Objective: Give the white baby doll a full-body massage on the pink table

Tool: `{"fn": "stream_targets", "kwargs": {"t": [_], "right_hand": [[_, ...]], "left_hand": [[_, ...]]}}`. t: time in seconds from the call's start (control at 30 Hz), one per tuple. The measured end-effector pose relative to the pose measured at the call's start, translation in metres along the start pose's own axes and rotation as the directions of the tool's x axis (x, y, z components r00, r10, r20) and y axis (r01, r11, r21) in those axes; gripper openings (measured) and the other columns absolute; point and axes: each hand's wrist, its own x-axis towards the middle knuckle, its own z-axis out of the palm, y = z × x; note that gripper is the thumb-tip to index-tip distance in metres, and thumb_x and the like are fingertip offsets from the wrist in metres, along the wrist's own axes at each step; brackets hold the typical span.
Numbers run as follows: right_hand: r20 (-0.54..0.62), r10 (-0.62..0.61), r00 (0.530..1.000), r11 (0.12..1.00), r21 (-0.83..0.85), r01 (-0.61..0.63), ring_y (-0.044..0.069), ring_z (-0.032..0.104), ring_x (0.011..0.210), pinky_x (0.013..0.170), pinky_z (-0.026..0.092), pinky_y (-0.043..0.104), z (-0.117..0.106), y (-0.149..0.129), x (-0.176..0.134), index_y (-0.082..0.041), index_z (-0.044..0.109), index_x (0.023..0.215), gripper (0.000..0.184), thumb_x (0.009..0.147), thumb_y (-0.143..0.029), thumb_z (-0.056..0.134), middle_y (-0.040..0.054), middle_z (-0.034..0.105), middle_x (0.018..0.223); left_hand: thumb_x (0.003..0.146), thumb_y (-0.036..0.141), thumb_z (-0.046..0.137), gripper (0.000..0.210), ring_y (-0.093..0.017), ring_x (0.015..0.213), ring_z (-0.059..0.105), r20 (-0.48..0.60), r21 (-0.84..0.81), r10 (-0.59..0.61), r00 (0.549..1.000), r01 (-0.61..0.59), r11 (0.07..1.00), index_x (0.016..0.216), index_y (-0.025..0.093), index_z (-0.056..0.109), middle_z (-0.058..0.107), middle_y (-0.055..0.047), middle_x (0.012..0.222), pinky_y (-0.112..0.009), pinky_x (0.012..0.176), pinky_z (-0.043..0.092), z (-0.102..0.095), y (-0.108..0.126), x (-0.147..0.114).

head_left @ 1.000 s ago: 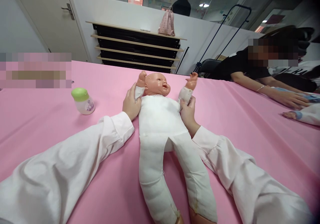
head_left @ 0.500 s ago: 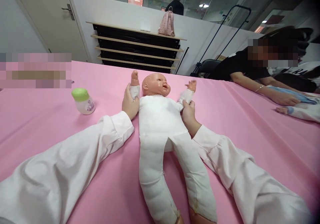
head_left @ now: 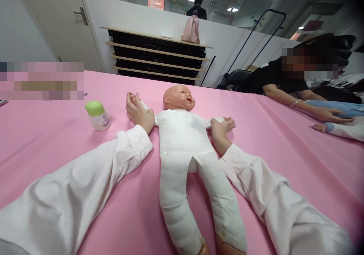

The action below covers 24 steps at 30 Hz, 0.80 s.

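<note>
A baby doll (head_left: 184, 133) with a white cloth body and a hard plastic head lies on its back on the pink-covered table (head_left: 136, 209). Its head is turned to the right and its legs point toward me. My left hand (head_left: 140, 112) is closed around the doll's arm on the left, which is spread out sideways. On the other side, my right hand (head_left: 222, 131) grips the doll's other arm, also spread outward. Both of the doll's forearms are partly hidden by my fingers.
A bottle (head_left: 98, 115) with a green cap stands left of my left hand. At the right, a co-worker (head_left: 273, 73) leans over the table, hands on another doll (head_left: 349, 128) and blue cloth. Behind the table are a shelf rack (head_left: 156, 54) and a pink backpack (head_left: 191, 29).
Both doll arms have swung from raised beside the head to spread outward and lower, my hands moving with them. The co-worker's hand has shifted slightly on the blue cloth.
</note>
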Motion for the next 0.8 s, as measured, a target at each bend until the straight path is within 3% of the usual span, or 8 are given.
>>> {"fn": "stream_targets", "kwargs": {"t": [0.07, 0.13, 0.27, 0.37, 0.43, 0.53, 0.7, 0.8], "right_hand": [[-0.079, -0.048, 0.996, 0.991, -0.132, 0.037, 0.033, 0.017, 0.130, 0.107, 0.003, 0.059, -0.002, -0.017, -0.009, -0.020, 0.037, 0.113, 0.062, 0.053, -0.014, 0.056, 0.0138, 0.018, 0.134], [0.024, -0.177, 0.984, 0.948, -0.263, 0.177, 0.033, 0.010, 0.134, 0.105, -0.004, 0.061, -0.004, -0.035, -0.022, -0.019, 0.041, 0.115, 0.061, 0.056, -0.012, 0.052, 0.0127, 0.012, 0.141], [0.339, -0.368, 0.866, 0.853, -0.248, 0.460, 0.028, 0.018, 0.135, 0.105, 0.019, 0.056, -0.017, -0.068, -0.051, -0.020, 0.048, 0.113, 0.044, 0.070, -0.014, 0.045, 0.0104, 0.019, 0.144], [0.556, -0.476, 0.681, 0.809, -0.028, 0.588, 0.023, 0.040, 0.125, 0.102, 0.034, 0.046, -0.045, -0.086, -0.069, -0.020, 0.052, 0.108, 0.028, 0.083, -0.018, 0.040, 0.0102, 0.044, 0.131], [0.749, -0.485, 0.452, 0.763, 0.110, 0.637, 0.019, 0.047, 0.120, 0.099, 0.040, 0.040, -0.070, -0.095, -0.081, -0.023, 0.053, 0.110, 0.028, 0.088, -0.017, 0.035, 0.0080, 0.051, 0.127], [0.846, -0.496, 0.195, 0.683, 0.242, 0.689, 0.020, 0.037, 0.129, 0.104, 0.035, 0.040, -0.106, -0.105, -0.099, -0.021, 0.045, 0.125, 0.040, 0.088, -0.012, 0.032, 0.0090, 0.042, 0.136], [0.815, -0.580, -0.006, 0.570, 0.411, 0.711, 0.033, 0.014, 0.138, 0.108, 0.013, 0.057, -0.131, -0.108, -0.124, -0.018, 0.052, 0.120, 0.039, 0.083, -0.021, 0.039, 0.0090, 0.030, 0.144], [0.695, -0.713, -0.087, 0.479, 0.574, 0.664, 0.030, 0.025, 0.135, 0.110, 0.007, 0.055, -0.129, -0.104, -0.135, -0.013, 0.058, 0.110, 0.037, 0.086, -0.025, 0.033, 0.0098, 0.052, 0.128]], "left_hand": [[0.060, 0.002, 0.050, 0.070, -0.032, 0.139, 0.007, 0.055, 0.068, 0.067, 0.996, -0.070, 0.995, 0.127, 0.021, 0.039, 0.015, -0.011, 0.146, -0.057, 0.111, 0.005, -0.002, 0.003, -0.001], [0.062, 0.004, 0.050, 0.066, -0.032, 0.138, 0.011, 0.124, 0.204, 0.091, 0.988, -0.115, 0.972, 0.126, 0.020, 0.044, 0.018, -0.012, 0.146, -0.057, 0.111, 0.006, -0.004, 0.005, -0.002], [0.070, 0.013, 0.048, 0.049, -0.030, 0.134, 0.024, 0.279, 0.445, 0.075, 0.957, -0.198, 0.873, 0.118, 0.022, 0.056, 0.034, -0.012, 0.140, -0.054, 0.109, 0.017, -0.007, 0.008, -0.004], [0.074, 0.016, 0.044, 0.042, -0.027, 0.131, 0.029, 0.351, 0.493, 0.077, 0.933, -0.254, 0.832, 0.113, 0.024, 0.060, 0.044, -0.009, 0.135, -0.055, 0.107, 0.020, -0.006, 0.009, -0.005], [0.075, 0.016, 0.043, 0.041, -0.027, 0.130, 0.032, 0.370, 0.493, 0.090, 0.925, -0.277, 0.825, 0.111, 0.024, 0.062, 0.048, -0.008, 0.132, -0.055, 0.106, 0.020, -0.006, 0.009, -0.006], [0.077, 0.016, 0.041, 0.038, -0.027, 0.128, 0.034, 0.403, 0.462, 0.125, 0.906, -0.320, 0.827, 0.106, 0.026, 0.063, 0.055, -0.005, 0.125, -0.055, 0.106, 0.018, -0.006, 0.009, -0.007], [0.082, 0.018, 0.037, 0.033, -0.027, 0.121, 0.040, 0.511, 0.406, 0.143, 0.848, -0.385, 0.829, 0.097, 0.026, 0.066, 0.065, -0.002, 0.110, -0.055, 0.104, 0.017, -0.007, 0.009, -0.008], [0.083, 0.018, 0.037, 0.034, -0.026, 0.116, 0.045, 0.532, 0.413, 0.148, 0.834, -0.408, 0.814, 0.096, 0.025, 0.066, 0.065, -0.003, 0.109, -0.053, 0.101, 0.020, -0.008, 0.009, -0.007]]}}
